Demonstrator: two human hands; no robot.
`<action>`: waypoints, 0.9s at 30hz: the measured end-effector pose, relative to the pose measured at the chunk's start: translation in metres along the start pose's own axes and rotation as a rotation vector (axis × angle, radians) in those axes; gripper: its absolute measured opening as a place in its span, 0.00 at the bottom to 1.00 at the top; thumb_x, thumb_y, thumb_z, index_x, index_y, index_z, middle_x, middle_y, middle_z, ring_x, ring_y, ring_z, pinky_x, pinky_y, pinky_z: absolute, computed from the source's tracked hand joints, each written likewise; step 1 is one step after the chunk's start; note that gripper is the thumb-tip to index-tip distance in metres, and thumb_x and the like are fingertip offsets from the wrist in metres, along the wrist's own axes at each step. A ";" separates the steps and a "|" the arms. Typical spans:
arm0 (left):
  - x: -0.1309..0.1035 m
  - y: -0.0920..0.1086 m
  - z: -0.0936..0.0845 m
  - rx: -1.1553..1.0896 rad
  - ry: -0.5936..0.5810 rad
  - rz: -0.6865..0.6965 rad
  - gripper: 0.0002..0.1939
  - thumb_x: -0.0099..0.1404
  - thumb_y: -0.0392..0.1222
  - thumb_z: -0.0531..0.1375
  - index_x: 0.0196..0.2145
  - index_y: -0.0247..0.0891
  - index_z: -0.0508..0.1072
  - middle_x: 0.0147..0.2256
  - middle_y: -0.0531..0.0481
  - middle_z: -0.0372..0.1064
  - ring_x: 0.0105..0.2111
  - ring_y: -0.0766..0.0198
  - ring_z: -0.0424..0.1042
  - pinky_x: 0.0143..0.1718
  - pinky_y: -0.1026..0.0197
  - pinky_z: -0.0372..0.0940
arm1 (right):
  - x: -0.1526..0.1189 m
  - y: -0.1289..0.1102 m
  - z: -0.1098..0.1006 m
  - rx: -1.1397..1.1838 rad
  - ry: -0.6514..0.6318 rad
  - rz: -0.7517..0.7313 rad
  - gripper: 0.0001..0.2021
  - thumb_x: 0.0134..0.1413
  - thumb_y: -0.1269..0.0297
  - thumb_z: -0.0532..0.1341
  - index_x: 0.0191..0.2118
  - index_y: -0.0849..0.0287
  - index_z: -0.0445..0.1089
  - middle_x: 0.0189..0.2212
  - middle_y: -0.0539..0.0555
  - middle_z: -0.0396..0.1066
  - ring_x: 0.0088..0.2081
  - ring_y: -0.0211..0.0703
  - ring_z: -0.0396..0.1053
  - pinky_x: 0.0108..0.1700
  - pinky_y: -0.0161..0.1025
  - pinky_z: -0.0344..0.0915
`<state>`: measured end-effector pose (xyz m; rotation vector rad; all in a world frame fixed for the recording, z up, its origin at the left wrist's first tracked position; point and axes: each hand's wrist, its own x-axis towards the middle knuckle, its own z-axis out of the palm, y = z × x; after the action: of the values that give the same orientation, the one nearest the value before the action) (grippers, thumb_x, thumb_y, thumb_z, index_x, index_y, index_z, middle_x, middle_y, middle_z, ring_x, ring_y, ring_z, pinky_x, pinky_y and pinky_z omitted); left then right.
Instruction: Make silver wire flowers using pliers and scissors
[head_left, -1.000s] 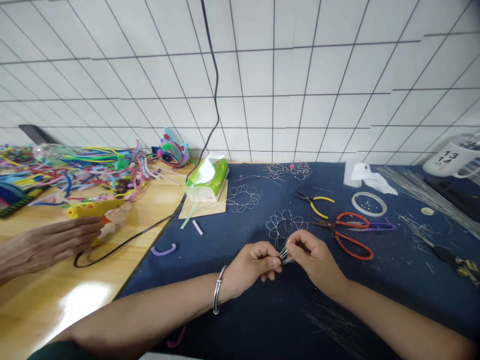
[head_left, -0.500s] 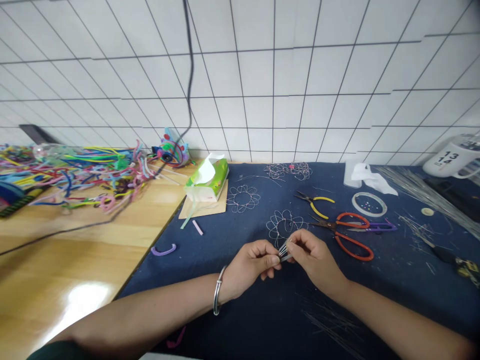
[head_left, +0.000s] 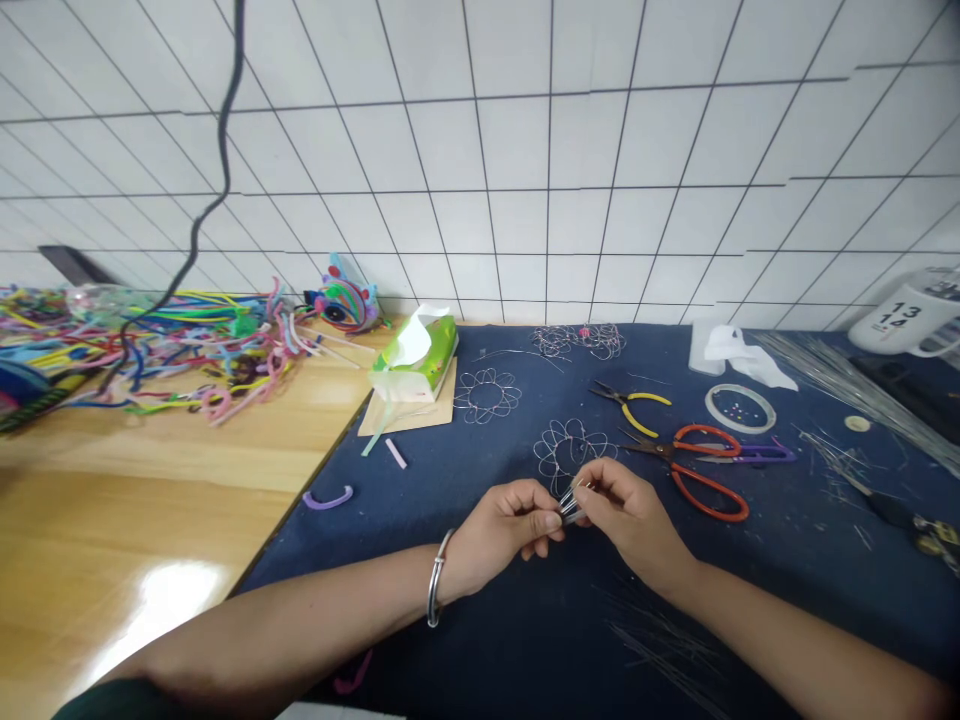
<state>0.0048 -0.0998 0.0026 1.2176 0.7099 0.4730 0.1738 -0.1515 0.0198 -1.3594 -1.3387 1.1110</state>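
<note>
Near the middle of the blue cloth, my left hand [head_left: 517,515] pinches a small bundle of silvery wires [head_left: 571,505]. The fingers of my right hand [head_left: 626,505] are closed on the other side of the same bundle, so the two hands almost touch. Just behind them lies a flower-shaped wire ring [head_left: 559,450], its near edge close to my right fingers. A second looped wire ring [head_left: 487,397] rests farther back to the left. My fingers partly hide the bundle.
Right of my hands lie red-handled scissors [head_left: 709,480], yellow pliers [head_left: 645,410] and a round dish of beads [head_left: 740,409]. Loose wires [head_left: 660,645] lie in front. Left are a tissue pack [head_left: 416,365], colourful pipe cleaners [head_left: 187,350] and a hanging black cable [head_left: 223,130].
The black cable has swung to the left. Both hands keep nearly the same place, with the wires between them slightly more spread.
</note>
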 end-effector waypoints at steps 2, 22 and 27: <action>0.000 0.000 0.000 0.009 -0.005 0.001 0.11 0.57 0.43 0.59 0.29 0.30 0.66 0.25 0.51 0.67 0.20 0.74 0.63 0.20 0.70 0.55 | 0.000 0.001 0.000 -0.001 -0.007 -0.002 0.04 0.54 0.64 0.53 0.32 0.58 0.62 0.25 0.47 0.61 0.28 0.33 0.62 0.32 0.34 0.62; 0.002 0.000 -0.007 -0.072 -0.189 -0.057 0.11 0.54 0.42 0.62 0.29 0.30 0.67 0.24 0.49 0.70 0.19 0.72 0.66 0.19 0.70 0.57 | -0.003 -0.007 0.001 -0.007 -0.134 -0.020 0.08 0.53 0.59 0.57 0.33 0.58 0.63 0.24 0.46 0.63 0.23 0.29 0.63 0.26 0.29 0.61; 0.002 0.003 -0.009 -0.002 -0.353 -0.120 0.10 0.53 0.41 0.62 0.27 0.29 0.70 0.22 0.50 0.68 0.21 0.70 0.69 0.20 0.70 0.59 | -0.005 -0.006 0.002 -0.179 -0.146 -0.126 0.07 0.54 0.61 0.56 0.30 0.59 0.64 0.24 0.46 0.64 0.25 0.30 0.63 0.28 0.29 0.60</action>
<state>-0.0003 -0.0910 0.0035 1.2096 0.4750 0.1521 0.1703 -0.1569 0.0258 -1.3203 -1.6405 1.0410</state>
